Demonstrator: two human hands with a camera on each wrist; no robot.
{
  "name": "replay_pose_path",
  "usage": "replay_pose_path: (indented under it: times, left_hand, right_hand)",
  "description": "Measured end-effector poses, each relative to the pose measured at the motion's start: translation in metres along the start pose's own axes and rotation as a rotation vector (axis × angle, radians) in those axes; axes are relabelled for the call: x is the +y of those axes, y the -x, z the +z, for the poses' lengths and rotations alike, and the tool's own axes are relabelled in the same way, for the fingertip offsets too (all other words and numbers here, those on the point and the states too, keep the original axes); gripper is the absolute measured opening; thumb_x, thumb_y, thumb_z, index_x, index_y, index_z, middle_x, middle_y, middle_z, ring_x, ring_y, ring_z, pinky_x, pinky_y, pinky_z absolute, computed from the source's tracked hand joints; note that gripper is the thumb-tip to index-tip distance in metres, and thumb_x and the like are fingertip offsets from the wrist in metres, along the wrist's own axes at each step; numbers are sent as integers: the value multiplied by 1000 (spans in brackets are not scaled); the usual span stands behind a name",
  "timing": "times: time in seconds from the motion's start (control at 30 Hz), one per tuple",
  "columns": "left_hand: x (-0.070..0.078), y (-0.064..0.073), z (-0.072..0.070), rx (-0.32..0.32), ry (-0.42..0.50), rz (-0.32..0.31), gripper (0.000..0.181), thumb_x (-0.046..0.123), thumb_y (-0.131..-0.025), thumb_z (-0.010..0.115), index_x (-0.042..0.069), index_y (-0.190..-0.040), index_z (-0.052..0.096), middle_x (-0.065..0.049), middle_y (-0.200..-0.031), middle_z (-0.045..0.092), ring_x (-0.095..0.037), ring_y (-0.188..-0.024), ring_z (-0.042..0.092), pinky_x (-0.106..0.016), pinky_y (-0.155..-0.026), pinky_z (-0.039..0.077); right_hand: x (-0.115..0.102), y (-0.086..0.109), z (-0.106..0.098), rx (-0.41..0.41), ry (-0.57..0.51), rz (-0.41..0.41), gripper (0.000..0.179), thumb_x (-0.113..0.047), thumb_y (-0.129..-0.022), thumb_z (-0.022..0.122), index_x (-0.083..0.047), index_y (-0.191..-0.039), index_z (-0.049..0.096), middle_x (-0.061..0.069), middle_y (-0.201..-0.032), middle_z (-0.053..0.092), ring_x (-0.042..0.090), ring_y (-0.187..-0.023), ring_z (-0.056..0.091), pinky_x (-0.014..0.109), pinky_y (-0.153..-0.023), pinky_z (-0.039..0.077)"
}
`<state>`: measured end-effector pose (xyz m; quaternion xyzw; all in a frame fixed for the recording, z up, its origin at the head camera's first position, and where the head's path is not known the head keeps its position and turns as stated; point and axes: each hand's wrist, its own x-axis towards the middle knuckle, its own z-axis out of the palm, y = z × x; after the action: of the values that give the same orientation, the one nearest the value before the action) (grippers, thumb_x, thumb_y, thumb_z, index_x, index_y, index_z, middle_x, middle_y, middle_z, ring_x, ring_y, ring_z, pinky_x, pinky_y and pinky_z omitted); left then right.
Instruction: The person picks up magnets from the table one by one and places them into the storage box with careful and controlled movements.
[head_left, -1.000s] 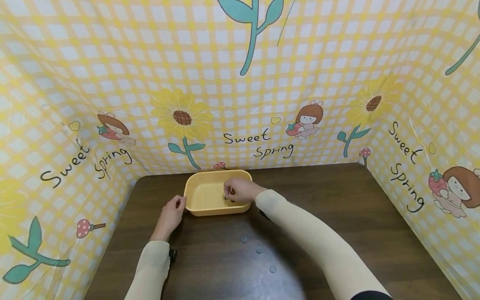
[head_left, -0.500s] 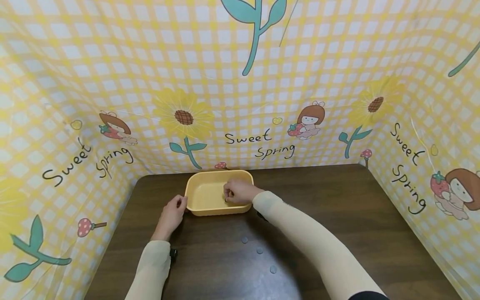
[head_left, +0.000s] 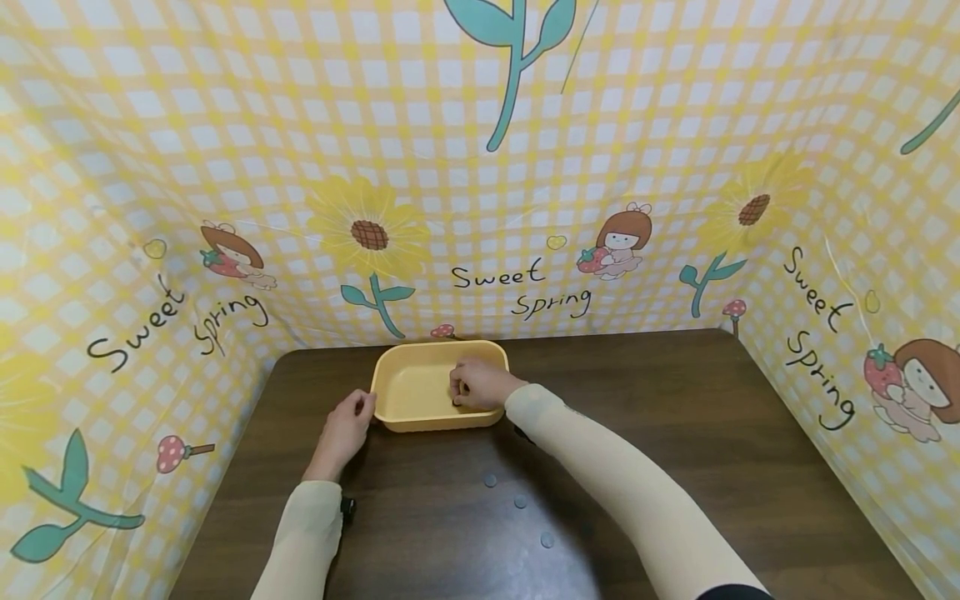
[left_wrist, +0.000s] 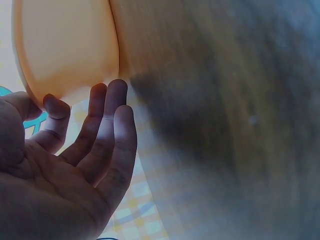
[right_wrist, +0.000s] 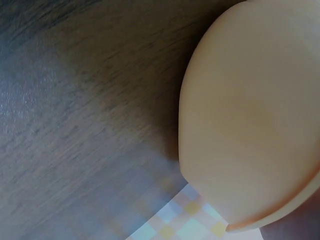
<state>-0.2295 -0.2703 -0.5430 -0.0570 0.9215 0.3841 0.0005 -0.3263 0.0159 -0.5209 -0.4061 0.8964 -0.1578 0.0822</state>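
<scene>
Head view: yellow tray (head_left: 416, 390) sits at table's (head_left: 637, 383) far left; discs (head_left: 520, 502) lie nearer.
Tray risk: a left-hand tug could slide it.
Left hand (head_left: 345, 429): pinches the left rim (head_left: 376, 377), tray extending right.
Right hand (head_left: 482, 385): curled inside the tray's right end; anything held cannot be made out.

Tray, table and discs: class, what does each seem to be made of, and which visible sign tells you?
Tray: probably plastic, smooth and softly satin, judging by its even colour and rounded, moulded-looking corners.
Table: wood or wood-look laminate, slightly glossy; it shows dark grain and a pale sheen.
Discs: perhaps metal or plastic; greyish and round, but too small to settle.
</scene>
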Motion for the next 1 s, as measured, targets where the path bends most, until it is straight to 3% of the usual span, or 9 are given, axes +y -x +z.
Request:
replay_pose_path:
  times: [0.53,0.8,1.0]
  left_hand:
    - [1,0,0,3,-14,-5,41,46,-117,42,12,-109,62,-9,-96,65,-27,-82,58,-41,-75,43]
    - [2,1,1,0,-13,-7,40,45,-117,42,11,-110,62,-9,-93,63,-26,-80,57,-40,-73,43]
    - [1,0,1,7,-22,-12,41,46,-117,42,11,-108,61,-9,-94,64,-27,-82,57,-40,-75,43]
  right_hand:
    - [3,0,2,53,3,-4,13,-20,-104,72,-19,-93,67,-3,-97,59,13,-90,57,30,-85,50]
    - [1,7,-6,54,-29,19,11,-23,-105,72,-17,-97,68,-2,-100,60,14,-88,55,32,-86,49]
    - [4,11,-9,80,-13,-20,13,-25,-105,73,-22,-95,66,-2,-101,64,12,-90,56,32,-87,49]
